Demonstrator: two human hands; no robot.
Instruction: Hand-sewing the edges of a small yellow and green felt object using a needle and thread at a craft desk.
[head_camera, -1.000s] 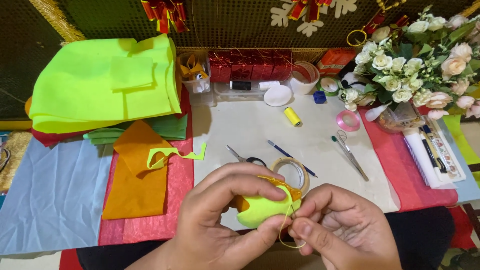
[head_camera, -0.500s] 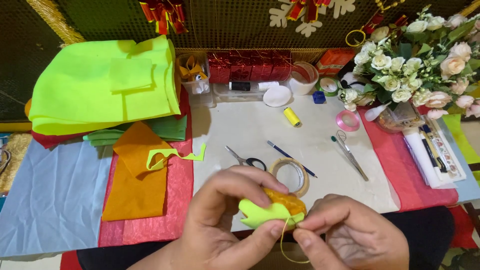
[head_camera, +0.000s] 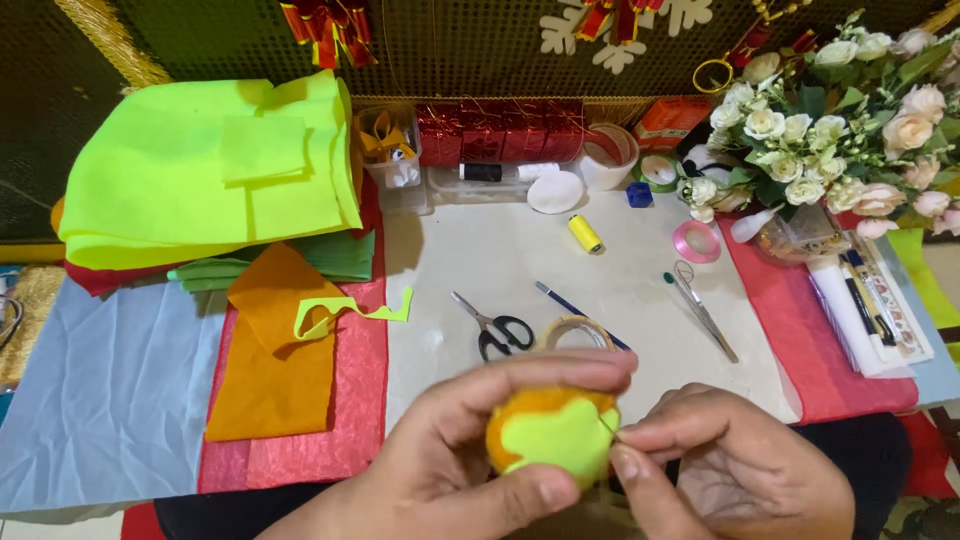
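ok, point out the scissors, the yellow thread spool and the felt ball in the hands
scissors (head_camera: 497, 325): head view, on the pivot above the black handles.
yellow thread spool (head_camera: 585, 234): head view, middle of the spool's side.
felt ball (head_camera: 555, 440): head view, on the neon-yellow patch facing the camera.

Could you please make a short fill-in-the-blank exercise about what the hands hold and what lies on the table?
1. The left hand grips a small orange ball covered by a ____ felt piece.
2. The right hand pinches at the ball's ____ side.
3. The scissors on the white mat have ____ handles.
4. The orange felt sheet lies on a ____ sheet.

Missing words: yellow-green; right; black; red
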